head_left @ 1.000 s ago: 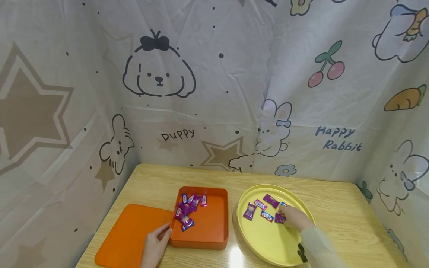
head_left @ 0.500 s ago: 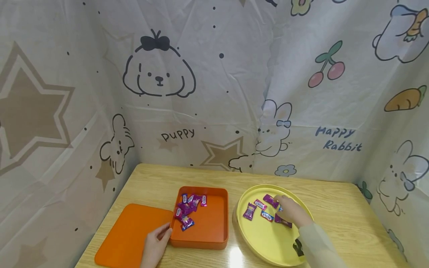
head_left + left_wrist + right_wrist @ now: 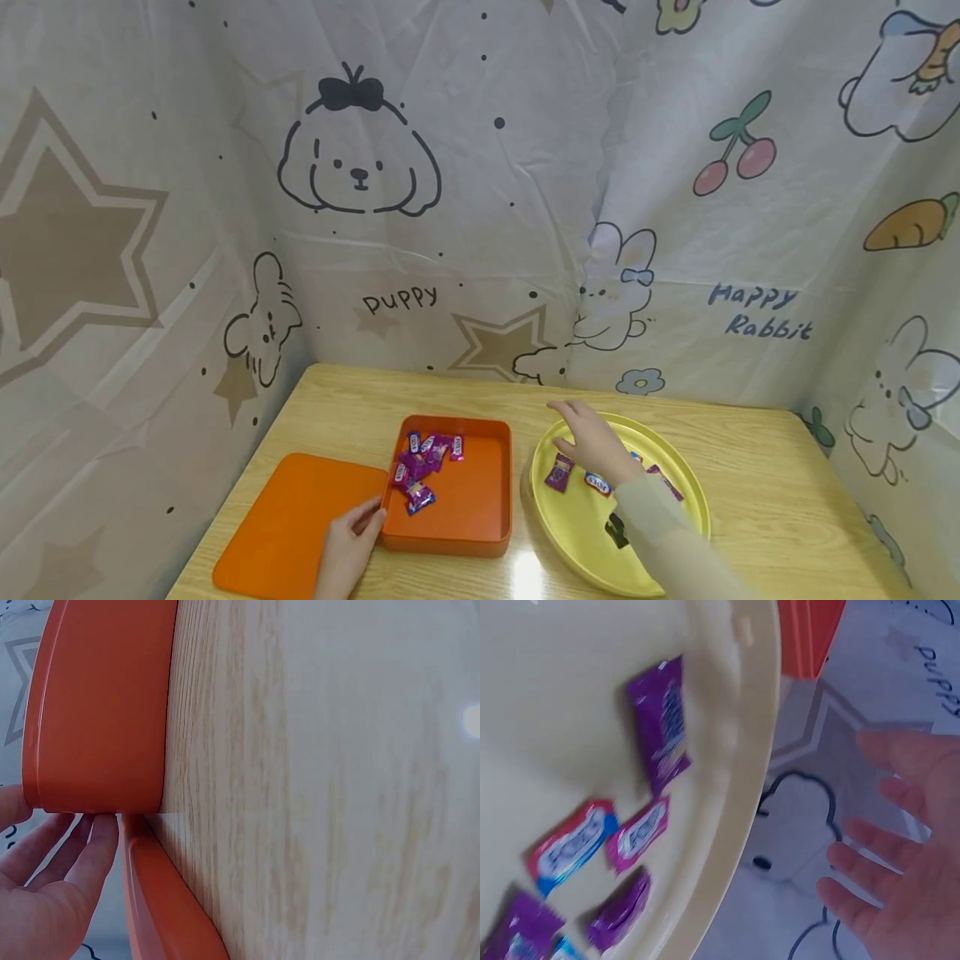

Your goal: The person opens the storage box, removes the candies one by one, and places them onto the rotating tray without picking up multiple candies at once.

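My left hand [image 3: 351, 546] rests against the left side of an orange square box [image 3: 468, 492]. In the left wrist view its fairly straight fingers [image 3: 96, 851] touch the box's outer wall. Purple and pink wrapped candies [image 3: 417, 468] lie inside, along the left. My right hand [image 3: 600, 442] hovers over the far left rim of a yellow round tray [image 3: 581, 550]. Spread and holding nothing, it shows palm and fingers in the right wrist view. Several candies lie on the tray, among them a purple one [image 3: 559, 473] and a red-and-blue one [image 3: 574, 844]; my right hand and arm hide others.
An orange flat lid [image 3: 281, 525] lies left of the box on the wooden table [image 3: 360, 392]. A printed cloth [image 3: 480, 208] hangs behind the table and along its sides. A dark thing [image 3: 617, 529] sits by the right sleeve.
My right hand has left the candies at the tray's right, moved leftward to the far rim and spread its fingers. A purple candy now lies farther right. The left hand stays put.
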A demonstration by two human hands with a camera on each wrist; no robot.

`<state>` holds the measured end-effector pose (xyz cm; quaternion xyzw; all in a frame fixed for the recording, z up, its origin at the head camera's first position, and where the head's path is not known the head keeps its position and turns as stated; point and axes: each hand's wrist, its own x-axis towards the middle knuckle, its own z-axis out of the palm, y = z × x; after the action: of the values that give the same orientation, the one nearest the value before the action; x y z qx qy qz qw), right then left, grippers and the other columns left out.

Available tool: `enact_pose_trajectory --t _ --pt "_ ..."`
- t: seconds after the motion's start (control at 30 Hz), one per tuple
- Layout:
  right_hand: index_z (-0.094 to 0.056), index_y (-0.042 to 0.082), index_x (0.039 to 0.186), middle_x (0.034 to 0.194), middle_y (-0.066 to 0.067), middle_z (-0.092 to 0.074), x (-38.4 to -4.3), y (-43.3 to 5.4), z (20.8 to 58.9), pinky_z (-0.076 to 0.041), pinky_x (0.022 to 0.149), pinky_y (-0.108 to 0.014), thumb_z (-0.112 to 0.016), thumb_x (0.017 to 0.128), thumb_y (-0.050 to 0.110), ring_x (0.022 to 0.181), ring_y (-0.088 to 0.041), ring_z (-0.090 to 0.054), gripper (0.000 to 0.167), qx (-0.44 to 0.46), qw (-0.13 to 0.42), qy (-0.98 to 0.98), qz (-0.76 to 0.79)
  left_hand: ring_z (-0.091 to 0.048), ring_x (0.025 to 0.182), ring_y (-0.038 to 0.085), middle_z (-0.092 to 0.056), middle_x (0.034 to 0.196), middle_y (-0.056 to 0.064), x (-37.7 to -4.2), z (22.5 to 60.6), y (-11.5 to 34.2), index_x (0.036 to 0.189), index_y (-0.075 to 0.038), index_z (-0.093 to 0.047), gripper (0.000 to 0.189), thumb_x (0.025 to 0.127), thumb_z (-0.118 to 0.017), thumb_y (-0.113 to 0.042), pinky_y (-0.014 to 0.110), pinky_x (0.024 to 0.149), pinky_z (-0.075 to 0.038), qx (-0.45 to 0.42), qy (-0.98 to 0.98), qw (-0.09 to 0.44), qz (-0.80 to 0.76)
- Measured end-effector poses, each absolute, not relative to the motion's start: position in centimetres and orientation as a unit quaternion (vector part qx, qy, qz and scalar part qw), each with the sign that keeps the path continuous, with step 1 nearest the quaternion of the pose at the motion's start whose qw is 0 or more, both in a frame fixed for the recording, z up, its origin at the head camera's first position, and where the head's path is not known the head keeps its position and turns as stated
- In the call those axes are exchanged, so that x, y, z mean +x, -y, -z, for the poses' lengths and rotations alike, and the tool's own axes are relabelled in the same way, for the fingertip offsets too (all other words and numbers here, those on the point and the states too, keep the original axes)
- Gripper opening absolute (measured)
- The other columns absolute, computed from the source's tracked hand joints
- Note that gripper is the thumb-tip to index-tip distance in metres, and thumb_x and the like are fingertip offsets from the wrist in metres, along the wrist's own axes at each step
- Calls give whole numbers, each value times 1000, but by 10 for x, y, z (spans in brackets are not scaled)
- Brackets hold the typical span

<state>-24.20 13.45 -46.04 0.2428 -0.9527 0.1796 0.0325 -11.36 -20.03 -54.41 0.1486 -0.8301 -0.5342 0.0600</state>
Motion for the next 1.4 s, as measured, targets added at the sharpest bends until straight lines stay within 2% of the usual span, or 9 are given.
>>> enact_pose_trajectory --t 0.1,0.37,0.57,0.77,0.97,1.4 --pt "-45 7 132 128 -19 -48 -244 -116 457 -40 98 -48 -68 83 17 116 -36 -47 55 261 27 948 -178 -62 99 30 -61 112 23 -114 545 201 115 8 -59 35 89 -59 -15 34 83 -51 148 829 59 536" --pt "-49 3 127 121 -14 -53 -246 -69 464 -45 94 -42 -67 83 16 108 -31 -53 49 327 31 930 -165 -62 99 30 -61 111 23 -114 544 201 115 8 -59 34 89 -59 -14 34 81 -52 149 830 60 533" --pt "-49 4 128 124 -12 -52 -244 -34 472 -43 96 -39 -65 85 18 112 -27 -52 49 354 3 929 -110 -62 98 29 -61 112 23 -114 543 201 115 8 -59 35 89 -59 -15 35 82 -52 148 833 61 530" --pt "-49 7 129 128 -10 -50 -242 -9 479 -45 94 -38 -64 85 19 115 -27 -51 48 334 -58 936 -93 -61 101 30 -60 114 23 -113 542 201 116 8 -58 36 89 -59 -16 34 84 -51 149 828 54 538" --pt "-49 5 130 130 -10 -48 -242 5 489 -45 96 -37 -64 85 18 115 -27 -51 49 299 -114 941 -109 -62 100 30 -61 112 24 -114 543 200 115 9 -59 36 89 -59 -16 34 82 -51 152 827 57 538" --pt "-43 5 135 140 -10 -39 -240 18 507 -40 100 -36 -66 84 19 122 -27 -46 58 237 -159 952 -113 -62 99 30 -61 111 23 -115 545 200 115 9 -59 35 88 -60 -15 32 81 -52 153 824 60 542"
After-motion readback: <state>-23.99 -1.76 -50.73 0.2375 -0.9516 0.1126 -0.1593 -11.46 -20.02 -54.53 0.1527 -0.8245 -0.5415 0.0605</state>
